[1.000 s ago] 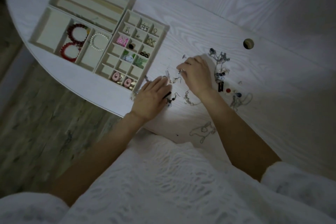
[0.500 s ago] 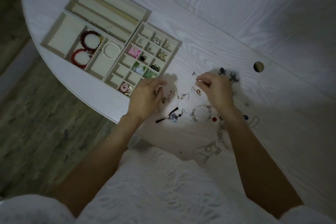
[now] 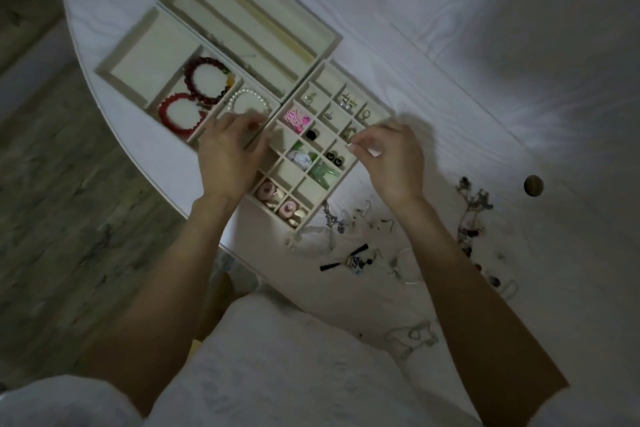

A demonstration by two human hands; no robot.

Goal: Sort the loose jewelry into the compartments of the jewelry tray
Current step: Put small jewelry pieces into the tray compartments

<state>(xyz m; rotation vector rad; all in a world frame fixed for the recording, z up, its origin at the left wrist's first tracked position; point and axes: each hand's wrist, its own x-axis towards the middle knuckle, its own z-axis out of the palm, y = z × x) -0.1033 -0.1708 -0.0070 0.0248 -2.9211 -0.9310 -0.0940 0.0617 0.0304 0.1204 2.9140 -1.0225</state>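
Two hands (image 3: 311,156) over jewelry tray (image 3: 332,80), no legible writing

left hand (image 3: 231,156): fingers curled, forearm extended | right hand (image 3: 391,156): fingertips pinched, possibly holding something small

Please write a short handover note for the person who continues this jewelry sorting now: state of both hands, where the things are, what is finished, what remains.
Left hand: over the tray edge between the bracelet section and the small grid; too blurred to tell whether it holds anything.
Right hand: fingertips pinched over the right side of the small grid; the piece itself is too small to see.
Done: two red bracelets and a pearl bracelet lie in the wide compartments; several grid cells hold earrings and small pieces.
Left: loose earrings and chains lie on the table right of the tray; another chain lies near the table edge.
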